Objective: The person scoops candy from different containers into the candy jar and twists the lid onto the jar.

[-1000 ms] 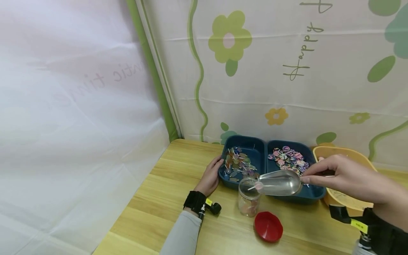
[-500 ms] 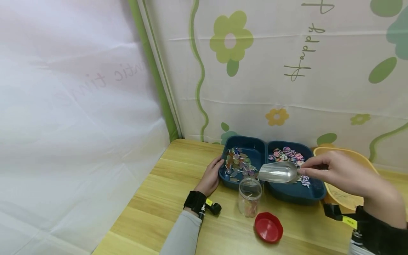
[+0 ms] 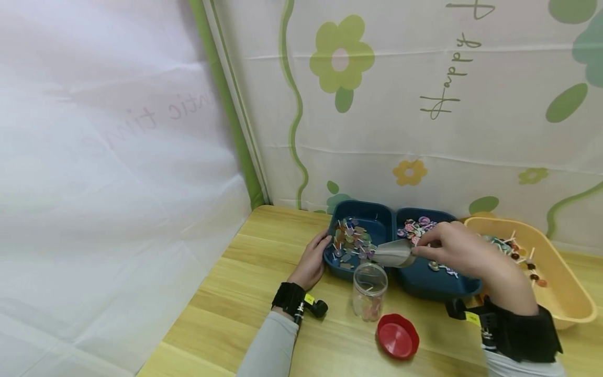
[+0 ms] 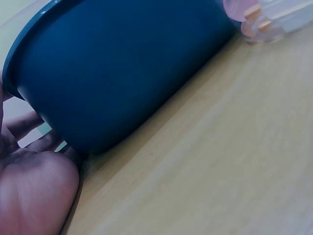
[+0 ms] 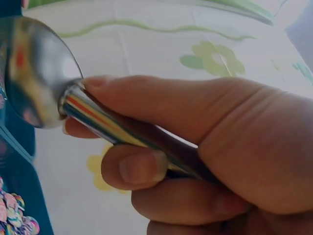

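My right hand pinches the handle of a metal scoop between thumb and fingers; the right wrist view shows the handle in its grip. The scoop's mouth points left, over the divider of a dark blue two-part tray, close to the small lollipops in the left compartment. Against the tray's left wall rests my left hand, its fingers along the outside. A clear jar stands uncapped in front of the tray with a few pinkish pieces inside. Multicoloured swirl lollipops lie in the right compartment, partly hidden by my right hand.
A yellow bin with several dark and coloured lollipops stands at the right, partly behind my right arm. The red lid lies on the wooden table before the jar. A patterned curtain closes the back.
My right hand has moved the scoop left and away from above the jar to the left compartment. A pinkish piece at the scoop's mouth has dropped from it. My left hand stays put.
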`<state>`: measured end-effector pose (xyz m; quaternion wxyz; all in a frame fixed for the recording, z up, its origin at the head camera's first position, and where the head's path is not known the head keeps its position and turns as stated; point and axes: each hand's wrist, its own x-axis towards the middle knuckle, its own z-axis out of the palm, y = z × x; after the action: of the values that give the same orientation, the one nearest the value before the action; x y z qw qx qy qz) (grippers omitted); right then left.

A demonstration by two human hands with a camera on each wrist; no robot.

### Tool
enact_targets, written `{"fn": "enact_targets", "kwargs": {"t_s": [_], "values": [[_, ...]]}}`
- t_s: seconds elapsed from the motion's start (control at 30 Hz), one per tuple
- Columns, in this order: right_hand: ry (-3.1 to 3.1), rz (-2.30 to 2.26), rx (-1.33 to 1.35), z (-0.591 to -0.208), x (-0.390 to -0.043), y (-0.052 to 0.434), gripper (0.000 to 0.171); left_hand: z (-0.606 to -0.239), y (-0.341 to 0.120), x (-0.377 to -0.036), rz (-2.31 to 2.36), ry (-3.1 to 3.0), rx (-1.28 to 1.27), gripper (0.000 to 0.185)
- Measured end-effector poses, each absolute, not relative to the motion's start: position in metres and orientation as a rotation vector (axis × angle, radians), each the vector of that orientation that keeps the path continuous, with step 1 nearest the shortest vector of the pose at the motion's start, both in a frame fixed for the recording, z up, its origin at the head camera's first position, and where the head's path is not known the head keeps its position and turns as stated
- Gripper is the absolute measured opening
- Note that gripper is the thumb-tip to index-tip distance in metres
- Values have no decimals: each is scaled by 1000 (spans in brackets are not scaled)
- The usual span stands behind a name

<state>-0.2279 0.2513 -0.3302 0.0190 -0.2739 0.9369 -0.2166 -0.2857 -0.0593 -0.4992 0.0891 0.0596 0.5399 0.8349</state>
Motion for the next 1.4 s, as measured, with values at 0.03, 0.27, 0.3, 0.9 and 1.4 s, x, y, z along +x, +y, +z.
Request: {"fn": "enact_targets", "kwargs": {"t_s": [0.03,0.27,0.3,0.9,1.4], "values": [[2911,-670,-850,-331,-228,248,12,-499,-59,-286,2484,1605,179,50],[2914,-598,-848,-341,-232,230,11,-501,-60,-287,2481,1602,175,49],[2923,-581,-845,-343,-233,227,11,-501,-60,-286,2481,1604,170,48],[3103,-430,-714,-348,-224,193,9,-501,-60,-286,2487,1589,204,49],[3221,-427,-649,-353,-221,180,15,-501,-60,-286,2487,1610,190,49]]}}
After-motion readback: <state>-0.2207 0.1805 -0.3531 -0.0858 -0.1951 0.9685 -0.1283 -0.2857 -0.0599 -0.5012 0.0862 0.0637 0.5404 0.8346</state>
